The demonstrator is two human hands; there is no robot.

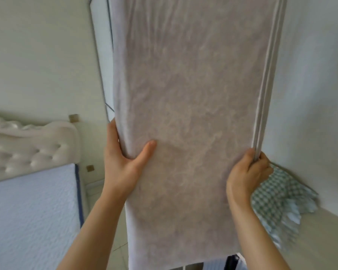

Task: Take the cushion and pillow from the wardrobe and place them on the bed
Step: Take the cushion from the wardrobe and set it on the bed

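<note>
A long, flat grey-beige cushion (193, 104) fills the middle of the head view, held upright in the air in front of me. My left hand (123, 160) grips its left edge, thumb on the front face. My right hand (248, 174) clasps its right edge where pale piping runs down. The bed (29, 217) with a light blue textured mattress lies at the lower left, below and left of the cushion. A green-and-white checked pillow (275, 197) lies on a ledge at the right, partly hidden behind my right hand.
A white tufted headboard (27, 149) stands at the left against a pale wall. A tall mirror or glass panel (103, 55) hangs behind the cushion's left edge. A white wall or wardrobe side (316, 84) rises at the right. Tiled floor shows below the cushion.
</note>
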